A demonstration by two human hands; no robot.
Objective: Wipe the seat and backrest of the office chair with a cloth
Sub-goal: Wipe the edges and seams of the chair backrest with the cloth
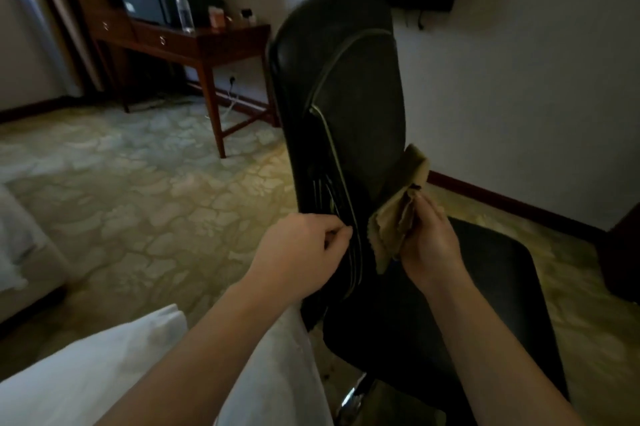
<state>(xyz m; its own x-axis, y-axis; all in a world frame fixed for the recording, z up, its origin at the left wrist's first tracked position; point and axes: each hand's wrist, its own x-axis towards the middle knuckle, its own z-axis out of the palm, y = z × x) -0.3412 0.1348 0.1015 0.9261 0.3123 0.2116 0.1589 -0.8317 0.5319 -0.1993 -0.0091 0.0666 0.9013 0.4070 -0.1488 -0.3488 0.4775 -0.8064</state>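
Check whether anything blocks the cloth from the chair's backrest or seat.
Nothing visible does. The right hand holds the cloth at the lower front of the backrest; the left hand grips its side edge, clear of the cloth. The seat below looks bare.

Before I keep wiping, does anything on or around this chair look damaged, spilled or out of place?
Nothing stands out. The backrest and seat show no tears or spills, though the light is dim. A white cable trails loose on the carpet beside the desk.
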